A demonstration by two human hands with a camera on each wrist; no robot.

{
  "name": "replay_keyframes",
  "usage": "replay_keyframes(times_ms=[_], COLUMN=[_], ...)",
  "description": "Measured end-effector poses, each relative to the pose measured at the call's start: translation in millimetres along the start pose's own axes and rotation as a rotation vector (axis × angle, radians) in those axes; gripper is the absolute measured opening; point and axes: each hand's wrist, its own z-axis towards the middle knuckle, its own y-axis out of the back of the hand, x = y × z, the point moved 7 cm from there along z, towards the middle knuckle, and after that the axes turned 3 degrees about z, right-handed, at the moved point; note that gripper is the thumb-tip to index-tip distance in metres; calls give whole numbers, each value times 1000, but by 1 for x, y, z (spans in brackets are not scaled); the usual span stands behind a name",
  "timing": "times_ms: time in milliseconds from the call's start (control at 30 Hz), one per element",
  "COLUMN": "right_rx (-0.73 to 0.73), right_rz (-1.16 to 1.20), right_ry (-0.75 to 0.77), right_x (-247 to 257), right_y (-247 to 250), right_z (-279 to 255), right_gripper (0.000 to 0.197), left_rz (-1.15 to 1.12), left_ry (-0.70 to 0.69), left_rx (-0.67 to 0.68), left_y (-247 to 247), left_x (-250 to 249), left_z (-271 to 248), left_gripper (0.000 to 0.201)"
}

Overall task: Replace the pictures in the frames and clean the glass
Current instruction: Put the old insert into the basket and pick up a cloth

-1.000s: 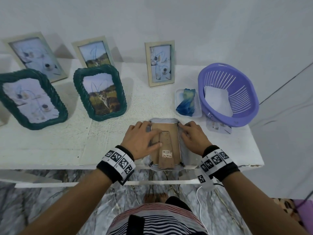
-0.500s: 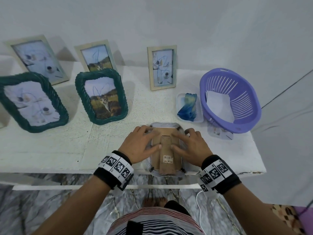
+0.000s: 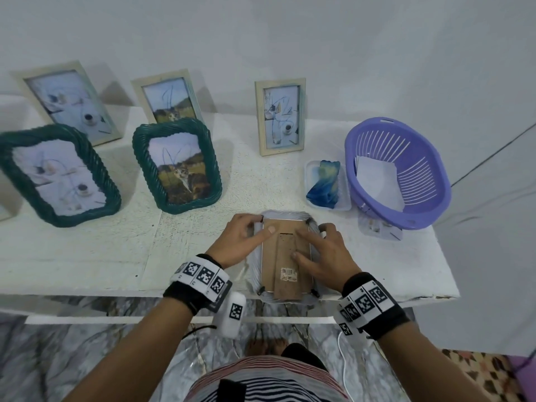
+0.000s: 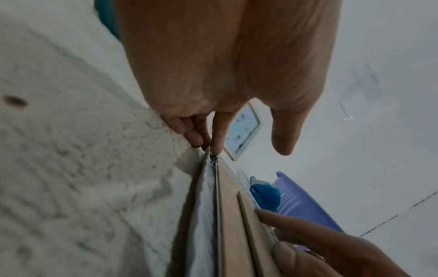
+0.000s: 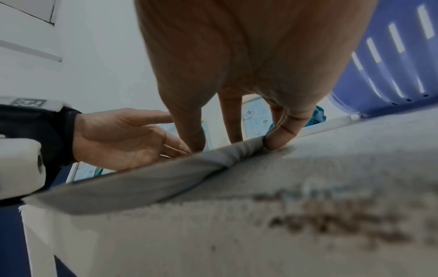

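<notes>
Face-down frame, both hands working its backing board

Head view, lower centre: the grey frame (image 3: pixel 285 256) lies glass-down at the bench (image 3: pixel 87 250) edge, likely so the backing board (image 3: pixel 272 250) can be freed. Left hand (image 3: pixel 240 242) and right hand (image 3: pixel 322 253) press it with nearly straight fingers.
Left wrist view: fingertips (image 4: pixel 218 142) touch the frame's corner.
Right wrist view: a bent finger (image 5: pixel 282 131) pushes the rim.

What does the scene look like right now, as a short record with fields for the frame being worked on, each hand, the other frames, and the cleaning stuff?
worked frame: face-down frame, brown backing up, at the table's front edge
left hand: fingers on its far left corner, thumb on the backing
right hand: fingers on the backing and right edge
other frames: two green frames, three pale ones, all upright
cleaning stuff: blue cloth in a clear tray, beside the purple basket
</notes>
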Motion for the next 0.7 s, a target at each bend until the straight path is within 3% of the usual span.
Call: replay_keyframes(times_ms=[167,400,533,600,700], right_rx=[6,21,-30,-89,-103], right_rz=[6,-3,-147,-224,-190], right_ry=[0,-2,27,89,112], right_x=[0,0,6,16,28], right_y=[0,1,4,4,-1], right_z=[1,1,-2,-5,-9], right_gripper=[57,58,53,44,33], left_rz=[-76,-25,18,-85,-462], left_ry=[23,21,11,63,195], left_rx=[11,21,-91,-135,-175], left_y=[0,-3,2,3,3], left_x=[-2,0,-3,-1,1], left_z=[-2,-5,-13,-19,-26], left_gripper=[67,81,57,49,40])
